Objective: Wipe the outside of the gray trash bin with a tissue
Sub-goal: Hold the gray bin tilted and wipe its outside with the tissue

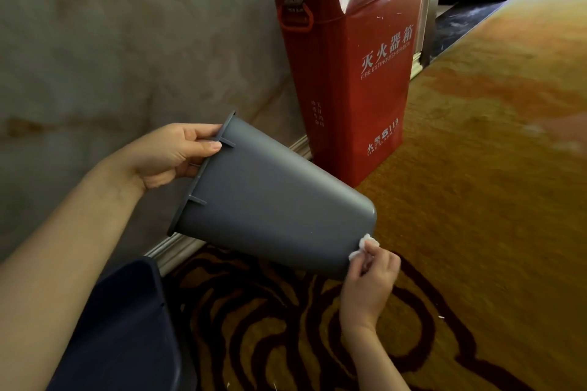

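Patterned gold-brown carpet (476, 168) spreading across floor, beige wall (95, 41) running along left
Red fire extinguisher box (349, 67) standing upright against wall
Gray trash bin (270, 200) hanging in air tipped on side, rim pointing left toward wall, base pointing right, just in front of red box
Left hand (171, 155) gripping bin rim, thumb pressing outside
Right hand (371, 276) pinching white tissue (365, 244), pressing it against bin's lower base corner
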The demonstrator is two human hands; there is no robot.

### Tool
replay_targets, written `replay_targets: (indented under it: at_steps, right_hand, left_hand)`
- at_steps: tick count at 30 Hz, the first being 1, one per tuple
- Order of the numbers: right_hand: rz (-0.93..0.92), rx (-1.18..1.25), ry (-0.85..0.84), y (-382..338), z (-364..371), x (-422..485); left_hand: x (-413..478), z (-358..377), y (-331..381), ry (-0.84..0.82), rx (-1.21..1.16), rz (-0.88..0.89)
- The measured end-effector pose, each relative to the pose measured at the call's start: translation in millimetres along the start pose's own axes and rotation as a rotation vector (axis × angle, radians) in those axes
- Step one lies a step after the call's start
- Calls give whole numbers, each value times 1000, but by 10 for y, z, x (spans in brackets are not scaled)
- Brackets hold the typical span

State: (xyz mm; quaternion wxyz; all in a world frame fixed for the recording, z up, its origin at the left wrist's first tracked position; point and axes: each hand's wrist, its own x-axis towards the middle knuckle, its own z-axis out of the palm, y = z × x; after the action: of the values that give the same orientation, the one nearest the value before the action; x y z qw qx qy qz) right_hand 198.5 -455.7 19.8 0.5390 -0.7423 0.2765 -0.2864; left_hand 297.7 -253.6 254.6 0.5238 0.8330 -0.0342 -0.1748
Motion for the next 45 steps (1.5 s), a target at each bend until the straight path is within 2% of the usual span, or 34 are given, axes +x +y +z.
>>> replay_targets:
  at_steps: [3, 6, 10, 13, 19, 22, 24, 28, 31, 37, 40, 43, 45]
  right_hand:
    - [77, 57, 61, -79, -8, 87]
    - [-32, 143, 76, -382, 2, 156]
    - [-304, 141, -121, -808, 162, -126]
    - [-443, 96, -243, -786, 260, -433]
    - [-197, 0, -130, -221, 43, -95]
    - [-55, 54, -19, -185, -65, 146]
    - [-77, 102, 26, -337, -62, 247]
    - [-229, 206, -113, -825, 49, 271]
    - [-206, 221, -241, -1013, 140, 148]
    - [-230, 180, -283, -1005, 188, -201]
    - [-228, 176, -310, -999, 196, -242]
    - [-114, 252, -326, -1002, 183, -180]
    - [115, 411, -358, -1023, 147, -83]
  left_hand:
    - [12, -30, -1, 10, 10, -7]
    - [1, -82, -41, 34, 30, -5]
    - [23, -90, -62, 37, 30, 20]
    - [61, -52, -41, 32, 31, 33]
    - [44, -125, -53, 23, 16, 5]
    - [20, -140, -60, 35, 45, 23]
    - [16, -135, -69, 49, 77, 48]
    - [-9, -103, -41, 31, 176, 116]
    - [-36, -114, -8, 23, 260, 140]
    - [-61, -26, 149, -28, 220, 86]
    - [-6, 141, 196, 98, 497, 105]
    - [25, 247, 166, 206, 625, 101]
    - [-5, 249, 125, 275, 564, 107]
